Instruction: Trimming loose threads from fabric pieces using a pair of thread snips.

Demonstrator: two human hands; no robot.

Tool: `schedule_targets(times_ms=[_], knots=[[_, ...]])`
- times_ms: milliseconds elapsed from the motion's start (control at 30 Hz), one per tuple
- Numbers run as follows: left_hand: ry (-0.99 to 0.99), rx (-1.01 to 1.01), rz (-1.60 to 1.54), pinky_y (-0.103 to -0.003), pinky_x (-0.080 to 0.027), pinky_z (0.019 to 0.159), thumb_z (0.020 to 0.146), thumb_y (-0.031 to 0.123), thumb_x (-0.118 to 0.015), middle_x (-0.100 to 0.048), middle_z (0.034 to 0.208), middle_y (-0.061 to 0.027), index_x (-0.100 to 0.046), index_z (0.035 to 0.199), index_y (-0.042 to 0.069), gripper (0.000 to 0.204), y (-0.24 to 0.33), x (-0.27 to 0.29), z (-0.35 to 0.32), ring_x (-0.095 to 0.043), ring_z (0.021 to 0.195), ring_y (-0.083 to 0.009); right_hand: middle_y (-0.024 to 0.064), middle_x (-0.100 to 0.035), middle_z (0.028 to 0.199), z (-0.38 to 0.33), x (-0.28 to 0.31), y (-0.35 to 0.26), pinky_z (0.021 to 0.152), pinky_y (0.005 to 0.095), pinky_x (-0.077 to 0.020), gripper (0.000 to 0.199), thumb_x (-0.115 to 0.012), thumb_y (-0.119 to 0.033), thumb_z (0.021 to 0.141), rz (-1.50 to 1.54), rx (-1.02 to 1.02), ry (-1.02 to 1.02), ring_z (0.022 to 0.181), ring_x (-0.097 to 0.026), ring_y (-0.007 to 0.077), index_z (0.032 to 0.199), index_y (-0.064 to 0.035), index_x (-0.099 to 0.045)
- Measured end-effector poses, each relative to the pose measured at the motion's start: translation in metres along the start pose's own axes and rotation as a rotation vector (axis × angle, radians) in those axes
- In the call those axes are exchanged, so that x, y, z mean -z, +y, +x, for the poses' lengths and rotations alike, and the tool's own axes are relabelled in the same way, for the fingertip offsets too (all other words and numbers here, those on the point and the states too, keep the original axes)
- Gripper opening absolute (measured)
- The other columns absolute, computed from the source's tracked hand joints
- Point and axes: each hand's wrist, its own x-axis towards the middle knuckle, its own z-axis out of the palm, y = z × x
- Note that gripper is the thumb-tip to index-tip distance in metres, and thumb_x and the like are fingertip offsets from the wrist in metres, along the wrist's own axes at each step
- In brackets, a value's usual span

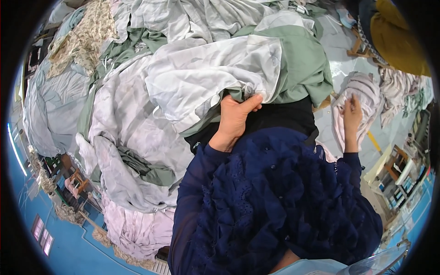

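while the left hand (234,120) grips pale sheet (206,78), right hand (352,112) touches pink cloth (364,94).

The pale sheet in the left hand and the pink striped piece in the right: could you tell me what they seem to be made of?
The pale grey-white sheet, gripped at its edge by the left hand, looks like thin woven cotton-type fabric, matte, with soft creases. The pink striped cloth under the right hand also looks like light woven textile, crumpled; exact fibres cannot be told.
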Motion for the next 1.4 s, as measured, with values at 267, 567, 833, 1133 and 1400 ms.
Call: schedule_targets(times_ms=[267,567,833,1133,1400], knots=[[0.061,-0.029,0.062,-0.024,-0.048,0.060,0.080,0.003,-0.074,-0.066,0.083,-0.0028,-0.066,0.094,0.001,0.016,0.000,-0.007,-0.005,-0.061,0.069,-0.0106,0.0037,-0.064,0.092,-0.056,-0.058,-0.241,0.055,0.0211,-0.0414,0.024,-0.071,0.002,0.079,0.407,0.582,-0.538,0.063,-0.055,0.0076,0.102,-0.0006,-0.068],[0.037,-0.042,0.065,-0.022,-0.047,0.061,0.082,0.003,-0.070,-0.065,0.082,-0.0008,-0.067,0.094,0.001,0.012,0.001,-0.011,-0.006,-0.059,0.069,-0.0085,0.0089,-0.060,0.076,-0.057,-0.095,-0.240,0.056,0.0273,-0.0444,0.013,-0.071,0.001,0.076,0.360,0.632,-0.633,0.061,-0.058,0.0162,0.087,0.0025,-0.064],[0.034,-0.098,0.141,-0.022,-0.047,0.061,0.082,0.001,-0.069,-0.064,0.080,-0.0006,-0.066,0.090,0.001,0.009,0.002,-0.009,-0.004,-0.058,0.068,-0.0080,0.0080,-0.058,0.073,-0.058,-0.095,-0.239,0.052,0.0288,-0.0428,0.012,-0.068,0.002,0.075,0.241,0.696,-0.464,0.056,-0.055,0.0166,0.081,-0.0011,-0.057],[0.066,-0.023,0.106,-0.023,-0.047,0.059,0.081,0.004,-0.072,-0.064,0.078,-0.0013,-0.066,0.088,0.001,0.009,0.003,-0.004,-0.003,-0.058,0.065,-0.0092,0.0016,-0.058,0.073,-0.020,-0.098,-0.220,0.051,0.0229,-0.0423,0.007,-0.065,-0.003,0.083,0.201,0.554,0.025,0.058,-0.053,0.0068,0.085,-0.0035,-0.058],[0.031,-0.033,0.123,-0.022,-0.046,0.060,0.082,0.003,-0.069,-0.064,0.078,-0.0005,-0.067,0.090,0.001,0.008,0.005,-0.010,-0.001,-0.058,0.066,-0.0081,0.0036,-0.062,0.079,-0.044,-0.090,-0.248,0.058,0.0220,-0.0429,0.007,-0.064,-0.003,0.086,0.450,0.400,-0.785,0.064,-0.055,0.0068,0.091,0.0004,-0.060]])
